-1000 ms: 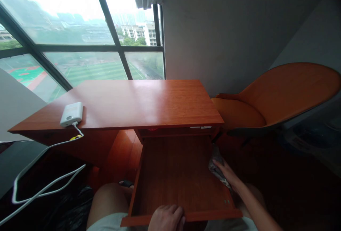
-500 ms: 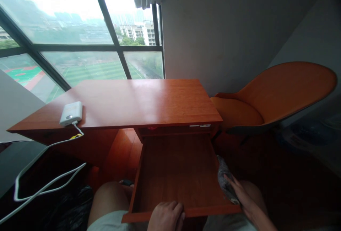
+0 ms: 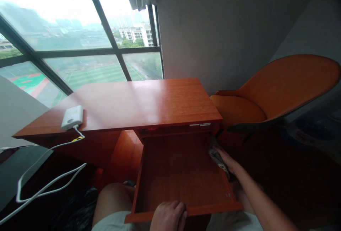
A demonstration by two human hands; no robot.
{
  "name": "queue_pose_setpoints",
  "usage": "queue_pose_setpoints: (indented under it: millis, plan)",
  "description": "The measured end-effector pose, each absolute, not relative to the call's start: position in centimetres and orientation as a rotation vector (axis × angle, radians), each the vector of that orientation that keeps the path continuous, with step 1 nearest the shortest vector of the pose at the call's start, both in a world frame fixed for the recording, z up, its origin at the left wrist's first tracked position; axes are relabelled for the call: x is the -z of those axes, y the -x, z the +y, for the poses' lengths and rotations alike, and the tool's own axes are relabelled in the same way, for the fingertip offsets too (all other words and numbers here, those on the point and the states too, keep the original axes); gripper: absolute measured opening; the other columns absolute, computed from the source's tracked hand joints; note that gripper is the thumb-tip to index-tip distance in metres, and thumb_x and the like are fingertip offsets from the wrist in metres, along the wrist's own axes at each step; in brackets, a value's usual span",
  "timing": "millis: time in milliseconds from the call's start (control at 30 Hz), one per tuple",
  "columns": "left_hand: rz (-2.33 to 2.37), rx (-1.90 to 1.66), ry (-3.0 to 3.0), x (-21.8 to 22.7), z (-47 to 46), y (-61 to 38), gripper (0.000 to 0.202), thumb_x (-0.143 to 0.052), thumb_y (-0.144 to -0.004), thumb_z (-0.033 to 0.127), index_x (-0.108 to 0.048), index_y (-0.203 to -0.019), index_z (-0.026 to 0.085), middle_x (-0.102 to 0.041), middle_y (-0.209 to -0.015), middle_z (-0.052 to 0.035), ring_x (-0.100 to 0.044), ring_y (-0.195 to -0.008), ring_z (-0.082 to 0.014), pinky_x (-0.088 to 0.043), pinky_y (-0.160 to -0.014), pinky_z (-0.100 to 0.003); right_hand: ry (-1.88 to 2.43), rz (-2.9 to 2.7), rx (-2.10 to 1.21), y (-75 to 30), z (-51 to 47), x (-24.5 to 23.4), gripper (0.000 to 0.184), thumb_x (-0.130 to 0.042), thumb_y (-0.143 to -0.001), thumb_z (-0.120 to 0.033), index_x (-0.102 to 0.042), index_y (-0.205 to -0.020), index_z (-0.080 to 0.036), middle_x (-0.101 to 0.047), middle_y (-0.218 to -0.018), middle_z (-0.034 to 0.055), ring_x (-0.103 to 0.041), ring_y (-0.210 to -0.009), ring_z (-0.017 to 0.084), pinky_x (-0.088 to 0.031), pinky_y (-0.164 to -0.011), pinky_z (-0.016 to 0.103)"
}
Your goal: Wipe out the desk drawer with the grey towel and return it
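Note:
A wooden drawer (image 3: 181,174) is pulled out from under the orange-brown desk (image 3: 133,103). My left hand (image 3: 168,217) grips the drawer's front edge at the bottom of the view. My right hand (image 3: 226,160) presses a grey cloth (image 3: 217,156) against the outer side of the drawer's right wall, near the desk end. My forearm runs back toward the lower right. The inside of the drawer shows nothing in it.
A white power adapter (image 3: 71,117) lies on the desk's left part, its white cable (image 3: 48,184) looping down to the left. An orange curved chair (image 3: 271,92) stands right of the desk. A large window (image 3: 74,39) and a grey wall are behind. My bare knees sit under the drawer.
My right hand with the cloth slid back along the drawer's right side toward me, then forward again to the desk end. My left hand stayed on the drawer front.

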State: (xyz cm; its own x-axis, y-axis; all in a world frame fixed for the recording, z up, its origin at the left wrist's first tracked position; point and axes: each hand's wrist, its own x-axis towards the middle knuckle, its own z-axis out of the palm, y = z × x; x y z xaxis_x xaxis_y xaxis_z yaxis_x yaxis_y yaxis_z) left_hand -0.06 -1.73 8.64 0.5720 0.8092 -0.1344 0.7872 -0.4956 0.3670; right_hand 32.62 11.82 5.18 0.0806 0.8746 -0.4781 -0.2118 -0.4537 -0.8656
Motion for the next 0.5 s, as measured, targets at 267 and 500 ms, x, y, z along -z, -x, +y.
queue_pose_setpoints:
  millis: [267,500]
  plan:
    - [1.291,-0.069,-2.407,-9.2,-1.4,-0.3,0.014,-0.042,-0.091,0.024,-0.056,-0.087,0.026,-0.069,-0.083,0.0012,-0.065,-0.073,-0.0178,-0.042,-0.065,-0.029,1.587,-0.829,-1.216,-30.8,15.7,-5.7,0.040,-0.081,-0.058,-0.032,-0.069,-0.095,-0.021,-0.075,-0.095,0.0062,-0.068,-0.093,0.025,-0.054,-0.080,0.033]
    - [1.308,-0.053,-2.407,-9.5,-1.4,-0.3,0.015,-0.041,-0.091,0.023,-0.056,-0.089,0.027,-0.069,-0.084,0.0019,-0.065,-0.074,-0.0179,-0.042,-0.065,-0.029,1.562,-0.732,-1.269,-31.3,14.8,-4.7,0.031,-0.072,-0.063,-0.028,-0.067,-0.093,-0.023,-0.075,-0.091,0.0046,-0.068,-0.089,0.024,-0.053,-0.078,0.034]
